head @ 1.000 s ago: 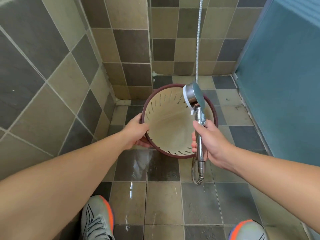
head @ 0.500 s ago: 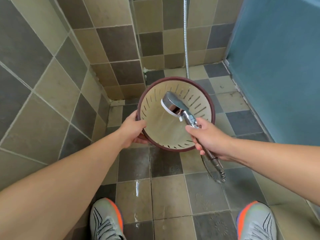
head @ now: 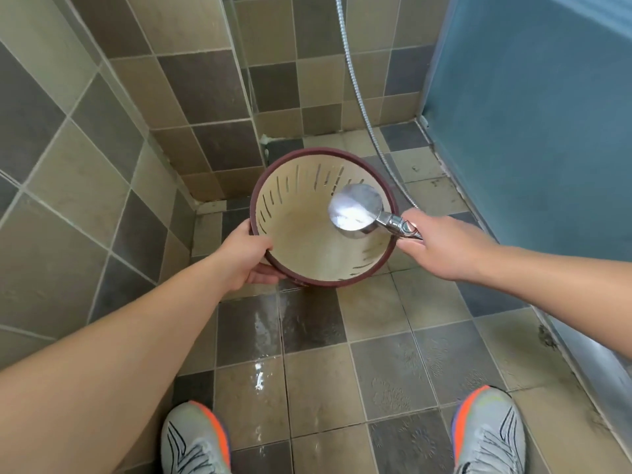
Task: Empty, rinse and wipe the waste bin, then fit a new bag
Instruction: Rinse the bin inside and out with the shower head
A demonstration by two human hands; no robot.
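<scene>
At centre frame, the waste bin (head: pixel 307 241) is held tilted toward the camera above the wet tiled floor (head: pixel 307 354), in the corner of a shower stall. Its dark red rim and slotted cream wall are seen; nothing is seen inside it, and no bag is fitted. The left hand (head: pixel 246 258) is curled round the near-left rim, thumb inside and fingers underneath. The right hand (head: pixel 441 244) is closed round the handle of the shower head (head: pixel 355 210), whose face is placed over the right half of the bin mouth and turned down into it. The metal hose (head: pixel 359 97) is seen running up the back wall to the upper edge of the frame. A stream cannot be made out clearly; a white glare on the head may be spray or reflection.

The rinsing step is judged to be in hand, the emptying being complete. For the next move, the spray is to be carried round the inner wall and base while the bin is turned by the left hand, then the water tipped out before wiping. Leakage through the side slots is to be expected.

Against the earlier frames, the shower head is found lowered and swung from a side-on attitude to a face-down one over the right of the bin. The left-hand grip is unchanged. Both shoes (head: pixel 195 439) are now seen more fully at the lower edge.
</scene>
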